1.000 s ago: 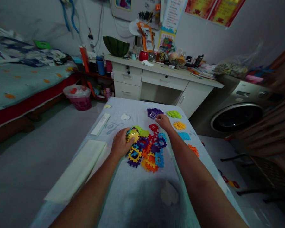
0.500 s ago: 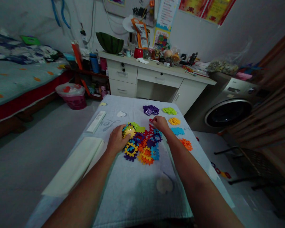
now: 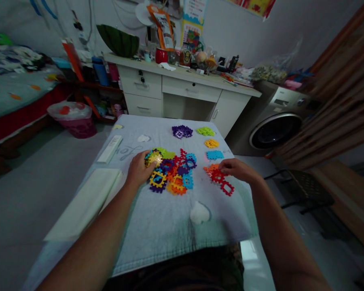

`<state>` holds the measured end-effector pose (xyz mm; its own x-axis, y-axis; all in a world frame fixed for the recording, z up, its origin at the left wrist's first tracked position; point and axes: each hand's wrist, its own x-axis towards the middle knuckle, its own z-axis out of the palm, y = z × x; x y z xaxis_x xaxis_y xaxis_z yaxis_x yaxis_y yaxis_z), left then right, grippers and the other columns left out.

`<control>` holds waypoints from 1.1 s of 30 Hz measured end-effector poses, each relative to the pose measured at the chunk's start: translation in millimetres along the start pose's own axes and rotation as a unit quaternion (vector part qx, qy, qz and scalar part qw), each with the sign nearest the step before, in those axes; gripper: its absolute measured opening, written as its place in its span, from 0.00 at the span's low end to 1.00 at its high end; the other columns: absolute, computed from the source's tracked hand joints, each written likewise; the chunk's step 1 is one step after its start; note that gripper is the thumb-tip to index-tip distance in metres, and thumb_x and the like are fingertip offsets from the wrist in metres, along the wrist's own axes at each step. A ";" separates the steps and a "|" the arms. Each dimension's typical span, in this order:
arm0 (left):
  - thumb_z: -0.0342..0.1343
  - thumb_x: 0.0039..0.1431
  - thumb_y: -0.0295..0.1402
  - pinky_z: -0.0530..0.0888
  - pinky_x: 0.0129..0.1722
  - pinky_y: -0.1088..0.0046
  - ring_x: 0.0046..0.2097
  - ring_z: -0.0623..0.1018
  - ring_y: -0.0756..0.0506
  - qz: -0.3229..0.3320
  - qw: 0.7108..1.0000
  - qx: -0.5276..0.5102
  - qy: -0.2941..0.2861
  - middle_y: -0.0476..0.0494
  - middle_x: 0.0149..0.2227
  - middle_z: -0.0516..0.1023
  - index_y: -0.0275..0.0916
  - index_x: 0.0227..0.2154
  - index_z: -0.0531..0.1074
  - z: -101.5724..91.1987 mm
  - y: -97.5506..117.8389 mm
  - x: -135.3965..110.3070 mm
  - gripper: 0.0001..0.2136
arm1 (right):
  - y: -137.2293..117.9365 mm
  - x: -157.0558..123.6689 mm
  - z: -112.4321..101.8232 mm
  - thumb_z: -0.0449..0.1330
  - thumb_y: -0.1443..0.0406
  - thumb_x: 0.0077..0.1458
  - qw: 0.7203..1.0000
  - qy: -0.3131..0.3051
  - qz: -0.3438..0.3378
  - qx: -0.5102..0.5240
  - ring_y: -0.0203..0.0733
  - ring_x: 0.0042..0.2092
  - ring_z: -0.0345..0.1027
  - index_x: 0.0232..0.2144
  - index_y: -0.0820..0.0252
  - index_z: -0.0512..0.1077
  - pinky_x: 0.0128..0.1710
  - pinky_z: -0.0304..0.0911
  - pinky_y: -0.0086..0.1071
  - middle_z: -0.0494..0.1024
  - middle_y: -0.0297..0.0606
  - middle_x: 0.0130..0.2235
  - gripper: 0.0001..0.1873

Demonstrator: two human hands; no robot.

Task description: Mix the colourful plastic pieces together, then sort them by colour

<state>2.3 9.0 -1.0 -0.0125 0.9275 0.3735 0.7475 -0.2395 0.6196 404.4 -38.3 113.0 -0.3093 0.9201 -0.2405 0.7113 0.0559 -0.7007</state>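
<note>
On the left of a mixed pile of notched plastic building pieces point(image 3: 182, 171), my left hand point(image 3: 138, 169) is closed around a yellow building piece point(image 3: 154, 159), thumb on its face. Purple, red, orange, blue and green pieces lie heaped beside it. My right hand point(image 3: 237, 167) pinches a few red building pieces point(image 3: 227, 187), which seem joined in a chain, at the right side of the table. They lie partly over the orange pieces point(image 3: 210, 168). Further back are groups of blue pieces point(image 3: 215, 154), yellow pieces point(image 3: 211, 143), lime green pieces point(image 3: 205, 131) and purple pieces point(image 3: 182, 131).
A light cloth covers the table point(image 3: 157, 226). At its left lie a white box point(image 3: 109, 149) and a folded pale sheet point(image 3: 85, 204). Behind stands a white desk point(image 3: 189, 87) crowded with items. A washing machine point(image 3: 269, 117) is at the right, a pink bin point(image 3: 75, 121) at the left.
My right hand has moved right and nearer, from the pile to the orange pieces, carrying red pieces. The left hand keeps its grip at the pile. The whole view has shifted.
</note>
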 end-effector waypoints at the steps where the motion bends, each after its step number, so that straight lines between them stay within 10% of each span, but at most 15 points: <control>1: 0.53 0.55 0.42 0.69 0.57 0.56 0.54 0.73 0.36 -0.001 1.000 0.001 0.000 0.36 0.52 0.74 0.37 0.53 0.68 -0.3 0.1 -0.2 0.24 | 6.9 -9.3 1.5 0.59 0.62 0.48 1.000 0.005 0.010 0.009 0.35 0.27 0.61 0.28 0.61 0.73 0.28 0.55 0.28 0.71 0.31 0.25 0.07; 12: 0.54 0.55 0.42 0.69 0.57 0.56 0.54 0.73 0.36 -0.013 1.000 0.012 -0.002 0.35 0.53 0.74 0.37 0.54 0.68 -1.2 1.6 -1.4 0.25 | 39.2 -45.0 15.2 0.54 0.71 0.51 0.972 0.095 0.099 -0.190 0.37 0.30 0.65 0.25 0.62 0.71 0.32 0.55 0.30 0.74 0.36 0.28 0.06; 23: 0.54 0.55 0.42 0.69 0.57 0.57 0.54 0.73 0.37 -0.019 1.000 -0.015 0.018 0.37 0.52 0.75 0.37 0.53 0.68 2.2 -5.5 -0.8 0.24 | -43.2 57.3 68.2 0.61 0.69 0.57 0.955 0.099 -0.062 -0.273 0.44 0.48 0.69 0.48 0.62 0.74 0.50 0.59 0.33 0.76 0.46 0.48 0.16; 33: 0.53 0.55 0.40 0.69 0.57 0.56 0.54 0.73 0.36 -0.024 1.000 -0.017 0.004 0.36 0.53 0.75 0.37 0.53 0.68 -0.8 0.3 -0.7 0.24 | -37.2 92.0 84.0 0.62 0.70 0.54 0.936 0.057 -0.072 -0.341 0.49 0.49 0.67 0.50 0.62 0.72 0.51 0.57 0.38 0.74 0.48 0.47 0.20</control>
<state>2.0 8.0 -0.5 -0.0534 0.9358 0.3486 0.7232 -0.2045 0.6597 296.4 11.7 60.5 -0.3914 0.9171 -0.0754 0.9166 0.3813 -0.1203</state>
